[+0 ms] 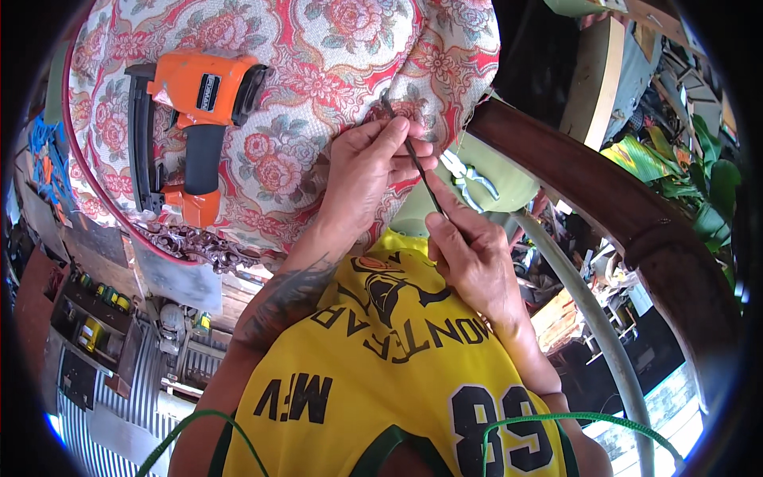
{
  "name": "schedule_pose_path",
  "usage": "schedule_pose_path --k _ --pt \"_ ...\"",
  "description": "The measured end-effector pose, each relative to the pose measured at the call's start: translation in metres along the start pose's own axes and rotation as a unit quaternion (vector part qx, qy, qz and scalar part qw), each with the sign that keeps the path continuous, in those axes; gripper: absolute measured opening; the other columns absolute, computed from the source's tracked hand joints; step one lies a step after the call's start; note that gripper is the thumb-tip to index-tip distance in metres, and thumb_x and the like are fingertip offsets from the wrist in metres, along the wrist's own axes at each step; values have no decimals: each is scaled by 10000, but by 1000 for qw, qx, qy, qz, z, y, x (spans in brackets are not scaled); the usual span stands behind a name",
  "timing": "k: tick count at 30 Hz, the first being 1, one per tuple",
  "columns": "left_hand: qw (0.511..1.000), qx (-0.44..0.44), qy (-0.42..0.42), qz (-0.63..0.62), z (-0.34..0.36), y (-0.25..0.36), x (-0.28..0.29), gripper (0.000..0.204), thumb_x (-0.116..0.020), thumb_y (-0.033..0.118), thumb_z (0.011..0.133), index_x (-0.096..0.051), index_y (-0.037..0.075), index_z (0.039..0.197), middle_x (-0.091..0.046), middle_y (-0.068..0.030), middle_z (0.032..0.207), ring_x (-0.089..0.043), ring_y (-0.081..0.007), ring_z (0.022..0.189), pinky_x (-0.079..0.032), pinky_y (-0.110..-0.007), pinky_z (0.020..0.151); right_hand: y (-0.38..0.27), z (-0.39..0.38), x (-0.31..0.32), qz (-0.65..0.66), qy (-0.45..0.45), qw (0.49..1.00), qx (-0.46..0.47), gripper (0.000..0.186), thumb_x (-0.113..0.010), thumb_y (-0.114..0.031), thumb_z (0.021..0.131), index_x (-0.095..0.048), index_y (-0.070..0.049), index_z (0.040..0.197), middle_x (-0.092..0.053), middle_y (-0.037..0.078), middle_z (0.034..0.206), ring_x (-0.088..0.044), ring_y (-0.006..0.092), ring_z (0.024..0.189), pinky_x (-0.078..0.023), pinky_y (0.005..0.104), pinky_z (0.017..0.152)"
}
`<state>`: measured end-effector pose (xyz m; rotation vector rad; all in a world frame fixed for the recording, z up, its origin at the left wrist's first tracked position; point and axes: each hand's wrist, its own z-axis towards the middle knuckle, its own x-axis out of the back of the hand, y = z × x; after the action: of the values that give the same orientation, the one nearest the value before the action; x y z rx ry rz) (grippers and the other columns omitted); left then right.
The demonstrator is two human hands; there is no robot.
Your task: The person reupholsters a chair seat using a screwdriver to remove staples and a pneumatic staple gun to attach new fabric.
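Note:
Floral red-and-cream upholstery fabric [318, 40] covers the piece before me. My left hand [373, 159] is closed on the upper shaft of a thin dark metal tool [423, 171], whose far tip lies at the fabric. My right hand [469, 254] grips the tool's lower end, thumb on top, just above my yellow jersey. To the left, an orange-and-black nail gun [211, 91] lies on the fabric. Pliers with pale handles [469, 176] rest on a pale green surface [497, 159] beside my hands.
A curved dark wooden member [604, 199] arcs along the right, with a grey tube [572, 294] below it. Carved wood [199, 242] edges the fabric at lower left. Shelving [91, 326] stands far left; green leaves [715, 191] show at right.

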<state>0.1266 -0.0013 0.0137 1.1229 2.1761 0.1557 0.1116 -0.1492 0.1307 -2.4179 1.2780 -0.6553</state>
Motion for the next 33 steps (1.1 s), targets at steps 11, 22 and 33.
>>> schedule_pose_path --k 11,22,33 --pt "1000 -13 -21 -2 6 2 5 311 -582 299 1096 -726 29 1146 -713 -31 889 -695 -145 713 -557 -269 668 -17 -6 -19 124 30 991 -51 471 -605 -183 1085 -532 -138 1547 -505 -51 683 -451 31 621 -416 210 593" --pt "999 9 12 -33 2 1 -7 282 -574 283 1093 -715 40 1091 -753 -61 896 -716 -129 708 -568 -260 649 -13 9 2 21 28 999 -19 467 -638 -141 1058 -553 -79 1513 -536 -69 728 -411 19 703 -410 212 623" --pt "997 -35 48 -41 9 -9 -9 255 -644 251 1063 -732 13 1039 -750 -72 898 -722 -149 753 -580 -271 683 19 26 18 414 -142 886 -155 478 -554 -173 1100 -511 -286 1563 -462 -9 627 -348 54 384 -246 226 330"
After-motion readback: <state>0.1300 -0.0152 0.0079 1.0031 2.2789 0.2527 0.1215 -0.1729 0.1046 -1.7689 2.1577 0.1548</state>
